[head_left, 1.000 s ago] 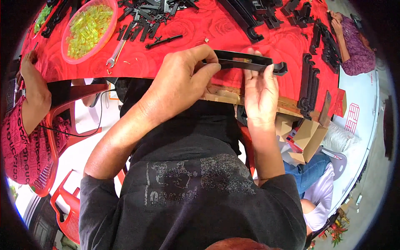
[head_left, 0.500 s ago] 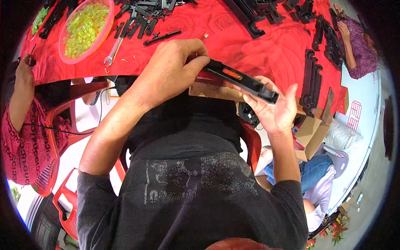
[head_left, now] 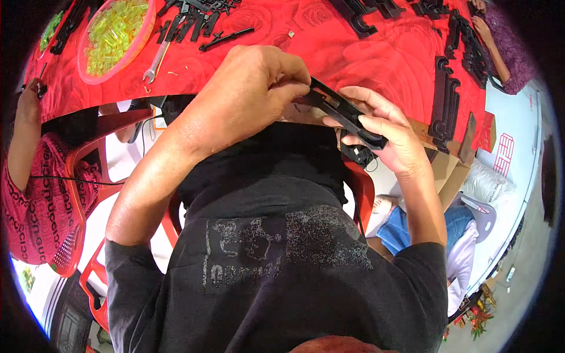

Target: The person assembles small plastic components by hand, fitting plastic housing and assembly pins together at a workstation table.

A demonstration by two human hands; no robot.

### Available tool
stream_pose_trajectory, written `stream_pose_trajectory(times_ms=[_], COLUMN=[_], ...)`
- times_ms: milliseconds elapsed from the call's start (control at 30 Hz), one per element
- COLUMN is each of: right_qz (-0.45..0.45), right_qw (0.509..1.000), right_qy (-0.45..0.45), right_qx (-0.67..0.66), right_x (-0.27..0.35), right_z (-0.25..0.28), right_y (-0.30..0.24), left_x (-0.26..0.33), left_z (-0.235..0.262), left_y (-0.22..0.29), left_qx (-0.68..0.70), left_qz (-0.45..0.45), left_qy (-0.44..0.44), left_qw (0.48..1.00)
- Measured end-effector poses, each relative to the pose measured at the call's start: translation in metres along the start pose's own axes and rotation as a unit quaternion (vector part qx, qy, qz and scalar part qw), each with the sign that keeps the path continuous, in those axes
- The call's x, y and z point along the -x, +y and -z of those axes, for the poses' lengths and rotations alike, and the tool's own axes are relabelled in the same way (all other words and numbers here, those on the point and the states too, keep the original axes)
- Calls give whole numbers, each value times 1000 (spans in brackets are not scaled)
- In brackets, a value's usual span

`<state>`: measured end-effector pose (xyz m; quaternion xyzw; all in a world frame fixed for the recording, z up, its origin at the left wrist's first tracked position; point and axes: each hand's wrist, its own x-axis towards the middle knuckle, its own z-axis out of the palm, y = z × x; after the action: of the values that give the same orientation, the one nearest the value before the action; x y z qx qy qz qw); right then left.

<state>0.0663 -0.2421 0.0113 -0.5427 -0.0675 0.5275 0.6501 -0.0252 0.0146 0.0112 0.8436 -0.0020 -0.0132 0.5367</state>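
Black slotted part [head_left: 348, 116] slants down rightward at the red-covered table [head_left: 388, 65]'s near edge. The left hand [head_left: 250, 85], reaching in diagonally, pinches its upper end; the right hand [head_left: 393, 126] (fingers half-curled, thumb pressed on) grips the lower end.

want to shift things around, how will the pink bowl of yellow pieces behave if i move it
The pink bowl would likely shed some yellow pieces if tilted, since they lie loose and piled. Pushed, it should probably slide rather than roll, as it sits open side up.
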Motion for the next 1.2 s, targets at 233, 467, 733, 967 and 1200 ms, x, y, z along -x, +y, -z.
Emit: stream_pose_trajectory(times_ms=[233,467,733,967,1200], right_qz=[3,-2,1,6,27], right_qw=[998,998,998,998,996], right_qy=[-13,14,17,29,56], right_qx=[67,60,60,61,68], right_x=[1,1,0,0,-1], right_z=[-8,-4,-4,-1,-3], right_y=[-4,-2,-3,-3,1], left_x=[-3,-5,-17,-21,-21], left_z=[2,6,-3,-8,-14], left_y=[7,11,11,10,13], left_qx=[42,80,-45,-63,-37], left_qz=[48,36,-23,-43,-41], left_qy=[-41,-34,-47,-41,-43], left_qw=[997,996,998,996,998])
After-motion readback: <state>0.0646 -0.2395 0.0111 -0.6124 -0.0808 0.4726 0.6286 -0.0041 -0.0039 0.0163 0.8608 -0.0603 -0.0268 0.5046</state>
